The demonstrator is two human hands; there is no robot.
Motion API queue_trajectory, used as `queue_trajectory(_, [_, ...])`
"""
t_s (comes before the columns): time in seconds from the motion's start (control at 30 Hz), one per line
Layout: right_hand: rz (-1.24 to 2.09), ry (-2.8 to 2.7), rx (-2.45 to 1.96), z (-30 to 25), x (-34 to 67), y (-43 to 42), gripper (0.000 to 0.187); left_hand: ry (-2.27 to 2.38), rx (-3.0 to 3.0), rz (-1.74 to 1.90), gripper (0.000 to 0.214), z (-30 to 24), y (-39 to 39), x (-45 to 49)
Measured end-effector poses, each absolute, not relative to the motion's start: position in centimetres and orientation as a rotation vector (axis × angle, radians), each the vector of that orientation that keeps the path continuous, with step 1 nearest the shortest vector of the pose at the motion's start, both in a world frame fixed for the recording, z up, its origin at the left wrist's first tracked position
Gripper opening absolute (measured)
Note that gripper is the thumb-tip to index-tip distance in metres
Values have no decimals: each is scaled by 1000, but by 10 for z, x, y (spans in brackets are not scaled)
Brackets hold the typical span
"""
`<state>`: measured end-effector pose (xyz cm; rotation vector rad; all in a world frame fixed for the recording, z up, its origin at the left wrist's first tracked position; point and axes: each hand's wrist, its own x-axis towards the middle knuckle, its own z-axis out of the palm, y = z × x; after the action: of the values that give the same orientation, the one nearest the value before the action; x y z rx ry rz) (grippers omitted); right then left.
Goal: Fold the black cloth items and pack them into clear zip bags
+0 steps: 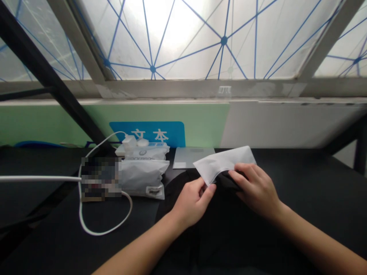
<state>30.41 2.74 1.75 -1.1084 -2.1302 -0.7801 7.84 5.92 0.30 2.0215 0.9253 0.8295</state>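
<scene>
My left fingers (208, 194) pinch white pouch (228, 158) corner; right fingers (250, 172) grip cloth (220, 223) at edge. Most cloth lies outside.

Beyond the left hand (192, 200) and the right hand (256, 187), a frosted window (186, 34) patterned with blue lines and dots let in pale daylight, brightest ahead of the left hand. Below its grey frame (160, 90), the wall was pale green (205, 122) past the left hand and off-white (275, 126) past the right. A blue sign with white Chinese characters (149, 128) sat low on the green. A black tabletop (315, 187) spread around both hands; a black metal bar (57, 86) slanted far left of the left hand.
</scene>
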Motion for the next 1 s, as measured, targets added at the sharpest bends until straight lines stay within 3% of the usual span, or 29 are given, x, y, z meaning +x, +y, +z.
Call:
queue_trajectory(0.3, [-867,-2136,-1193,11,288,26,27,894,1587,714,50,1,51,88])
queue_trajectory(0.53, [-871,-2281,-1367,-2,279,34,17,973,1532,601,45,-3,55,91])
queue_trajectory(0.6, [-773,-2387,-1309,-2,283,37,11,1019,1628,580,42,-1,61,87])
queue_trajectory(0.73, [-348,-2483,-1140,5,301,40,36,1085,1788,535,39,5,72,76])
queue_trajectory(0.8, [-214,-2453,-1088,7,307,41,36,1108,1828,528,38,7,75,72])
queue_trajectory(0.9, [-306,-2458,-1033,6,305,40,20,1107,1860,506,38,8,76,71])
queue_trajectory(1.0, [-568,-2409,-1026,0,294,40,20,1061,1896,501,39,9,73,73])
